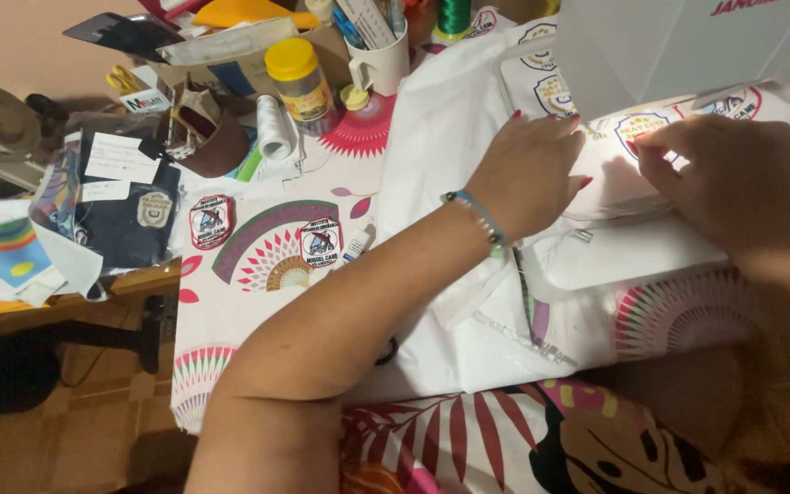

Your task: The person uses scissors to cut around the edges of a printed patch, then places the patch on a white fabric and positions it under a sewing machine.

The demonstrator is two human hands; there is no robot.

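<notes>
My left hand (530,169) lies flat, fingers spread, on a white garment (441,137) spread over the bed of a white sewing machine (678,41). A beaded bracelet circles that wrist. My right hand (729,169) presses and pinches the white fabric beside an embroidered crest patch (640,125) lit under the machine's head. The needle area is hidden by my hands.
Two round badges (210,221) lie on the patterned tablecloth (272,265) to the left. Further left sits a dark blue cloth with a crest (139,224). A yellow-lidded jar (300,82), white thread spool (273,126), mug of pens (378,55) and cluttered boxes stand behind.
</notes>
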